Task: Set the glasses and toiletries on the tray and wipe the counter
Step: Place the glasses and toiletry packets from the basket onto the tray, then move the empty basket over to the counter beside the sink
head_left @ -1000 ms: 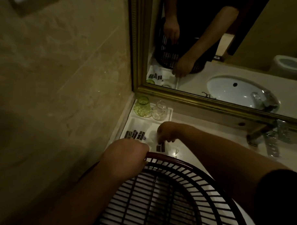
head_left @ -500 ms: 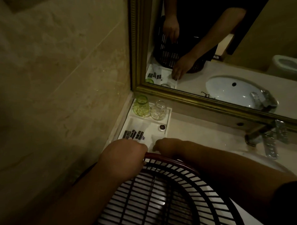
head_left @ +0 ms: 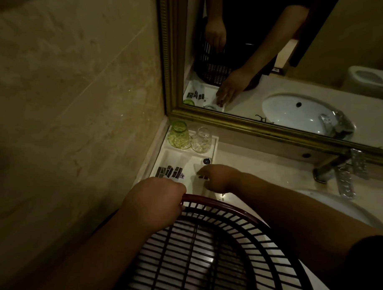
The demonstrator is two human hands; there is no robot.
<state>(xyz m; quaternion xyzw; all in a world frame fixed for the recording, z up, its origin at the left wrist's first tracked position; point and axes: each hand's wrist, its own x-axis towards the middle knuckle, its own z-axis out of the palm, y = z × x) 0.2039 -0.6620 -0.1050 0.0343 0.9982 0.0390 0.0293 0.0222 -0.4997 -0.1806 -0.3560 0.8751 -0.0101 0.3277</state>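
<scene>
Dim bathroom, counter (head_left: 261,166) runs along a gold-framed mirror (head_left: 273,130), tiled wall on the left.

White tray (head_left: 215,145) sits in the counter's back-left corner, against wall and mirror frame. At its far end: green glass (head_left: 179,137) and clear glass (head_left: 201,143), both upside down, side by side, touching or nearly so. Nearer end, left compartment: row of dark-printed sachets (head_left: 170,172). Right compartment: small round dark cap or lid (head_left: 206,160), can't tell what exactly, sits just beyond the fingertips.

Left hand (head_left: 156,203): closed in a fist over the rim of a dark slatted plastic basket (head_left: 204,253), gripping it. Basket is tilted toward the viewer and fills the lower frame; its rim is just short of the tray's near edge.

Right hand (head_left: 217,177): reaching over the tray's right compartment, fingers loosely curled, pointing left and down. Something small and dark-marked at the fingertips, likely a packet (head_left: 202,177), but too dark to tell whether it is pinched or just lying under the fingers. Mirror shows the same hand with fingers extended down onto the tray.

Right of the hands: bare counter, then chrome tap (head_left: 337,169) and the edge of the white sink (head_left: 327,206). Toilet (head_left: 366,79) visible only in the mirror.
</scene>
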